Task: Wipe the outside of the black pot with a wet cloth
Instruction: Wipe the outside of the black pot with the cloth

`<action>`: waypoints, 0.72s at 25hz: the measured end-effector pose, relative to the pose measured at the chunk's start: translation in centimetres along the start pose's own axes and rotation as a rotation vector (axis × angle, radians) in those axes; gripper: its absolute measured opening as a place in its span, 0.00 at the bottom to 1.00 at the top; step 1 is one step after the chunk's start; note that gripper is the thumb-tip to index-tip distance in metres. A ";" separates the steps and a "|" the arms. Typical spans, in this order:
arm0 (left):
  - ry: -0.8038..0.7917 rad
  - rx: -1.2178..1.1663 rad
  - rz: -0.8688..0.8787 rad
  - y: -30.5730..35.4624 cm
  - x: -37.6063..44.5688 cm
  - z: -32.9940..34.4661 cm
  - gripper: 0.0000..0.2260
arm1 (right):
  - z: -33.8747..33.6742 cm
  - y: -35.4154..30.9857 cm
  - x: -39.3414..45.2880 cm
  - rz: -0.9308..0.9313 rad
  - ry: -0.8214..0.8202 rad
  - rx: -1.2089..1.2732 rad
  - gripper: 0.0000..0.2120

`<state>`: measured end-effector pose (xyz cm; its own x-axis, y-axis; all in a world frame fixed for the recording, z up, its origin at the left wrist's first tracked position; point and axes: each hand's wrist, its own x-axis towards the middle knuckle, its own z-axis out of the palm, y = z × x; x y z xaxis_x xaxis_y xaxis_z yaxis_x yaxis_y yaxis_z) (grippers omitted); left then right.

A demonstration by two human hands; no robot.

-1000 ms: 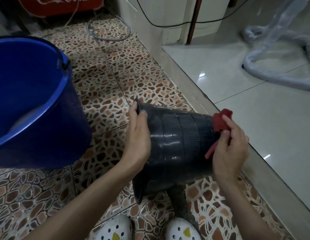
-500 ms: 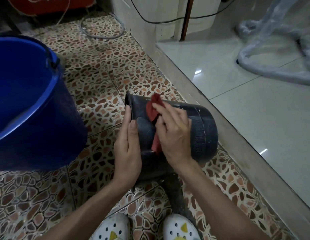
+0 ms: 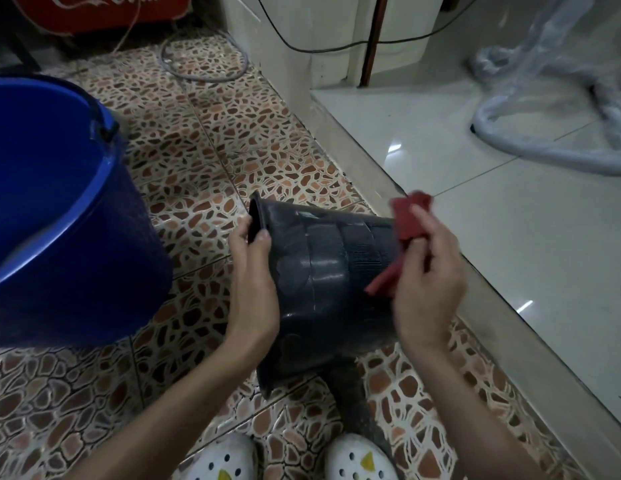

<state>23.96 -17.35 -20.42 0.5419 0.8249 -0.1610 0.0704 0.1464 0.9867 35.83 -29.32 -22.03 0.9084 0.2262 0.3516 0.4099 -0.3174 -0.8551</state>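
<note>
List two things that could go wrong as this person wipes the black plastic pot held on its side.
1. The left hand grips only the wet-looking black plastic pot near its rim, so it may slip.
2. The red cloth in the right hand sits at the base end; the underside could go unwiped.

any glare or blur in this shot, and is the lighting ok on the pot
Head view: dim overall, so the black pot shows only faint sheen along its ribs; small bright glare spots sit on the glossy pale floor at right; the red cloth and right hand look slightly soft, the left hand sharper; wide-angle lens bends the blue bucket and the step edge.
</note>
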 end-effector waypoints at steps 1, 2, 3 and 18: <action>0.002 0.007 -0.010 0.4 0.5 0.4 0.23 | 1.1 -1.8 -1.4 -0.129 -0.105 -0.020 0.18; -0.005 0.039 0.013 0.7 0.6 0.7 0.23 | 2.3 -3.0 -2.8 -0.263 -0.225 -0.087 0.19; -0.007 0.086 0.049 0.8 0.6 0.9 0.23 | 3.5 -3.6 -3.8 -0.366 -0.324 -0.169 0.20; -0.031 -0.003 0.182 -1.7 1.2 -0.4 0.25 | -2.1 6.9 2.2 0.282 -0.071 -0.101 0.17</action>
<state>24.15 -16.39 -22.30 0.5710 0.8207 0.0209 -0.0335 -0.0022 0.9994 40.84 -32.93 -26.36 0.9810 0.1790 0.0751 0.1518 -0.4661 -0.8716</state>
